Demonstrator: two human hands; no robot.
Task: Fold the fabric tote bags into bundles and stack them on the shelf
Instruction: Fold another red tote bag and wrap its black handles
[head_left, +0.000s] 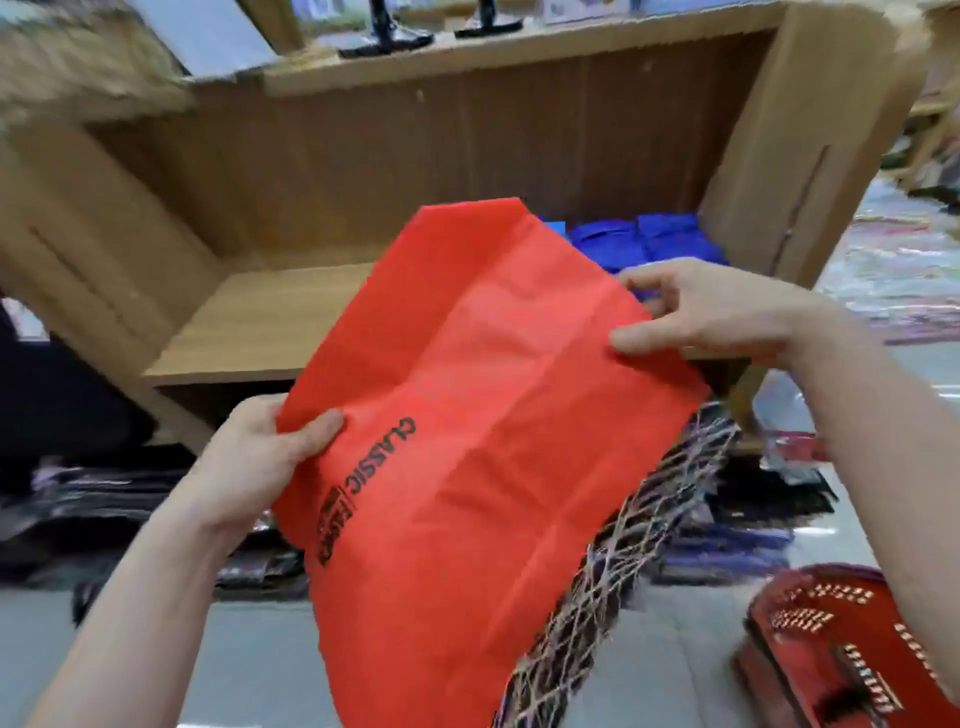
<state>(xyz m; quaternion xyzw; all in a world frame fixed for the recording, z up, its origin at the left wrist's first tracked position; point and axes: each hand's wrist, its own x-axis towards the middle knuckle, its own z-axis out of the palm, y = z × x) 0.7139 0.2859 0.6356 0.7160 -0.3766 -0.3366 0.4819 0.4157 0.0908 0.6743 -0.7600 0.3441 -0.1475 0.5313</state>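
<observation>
Both edges of the red tote bag (493, 415) are pinched mid-frame, before the shelf (260, 322); left hand (254, 457) grips one, right hand (711, 317) the other; slack cloth could slip, skewing the fold.

A dark cloth with a pale web pattern (670, 493) lies on the grey floor (260, 665), near a red patterned stack (831, 639), with blurred dark packets (104, 499) at left and two black stand bases (387, 41) at top.
</observation>
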